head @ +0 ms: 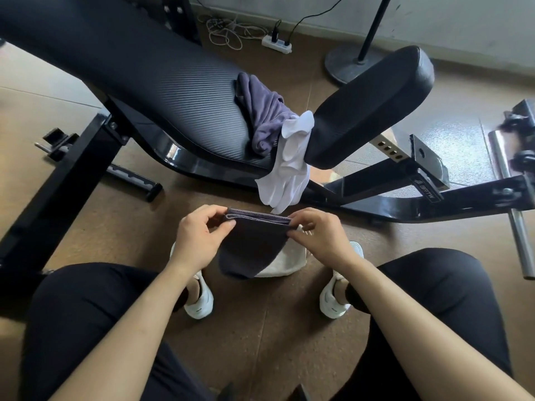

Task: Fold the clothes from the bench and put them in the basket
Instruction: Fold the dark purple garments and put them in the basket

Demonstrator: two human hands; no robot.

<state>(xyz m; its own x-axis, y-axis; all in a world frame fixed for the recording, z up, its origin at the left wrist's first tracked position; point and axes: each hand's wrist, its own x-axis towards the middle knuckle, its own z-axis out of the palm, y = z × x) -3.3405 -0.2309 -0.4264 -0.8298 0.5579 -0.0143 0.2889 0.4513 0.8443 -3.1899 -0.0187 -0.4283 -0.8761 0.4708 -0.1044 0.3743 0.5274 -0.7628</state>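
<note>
A folded dark grey cloth (pixel 252 244) hangs between my hands above the floor. My left hand (pixel 199 238) pinches its left top corner and my right hand (pixel 321 235) pinches the right top corner. Below it a cream fabric basket (pixel 289 263) sits on the floor between my feet, mostly hidden by the cloth. On the black weight bench (pixel 162 82) lie a crumpled purple-grey garment (pixel 263 111) and a white garment (pixel 289 166) that droops over the seat's edge.
The bench's black frame (pixel 405 198) runs across the floor in front of me, with steel pegs (pixel 518 235) at the right. A round stand base (pixel 350 62), a power strip (pixel 276 43) and cables lie at the back wall. My knees and white shoes flank the basket.
</note>
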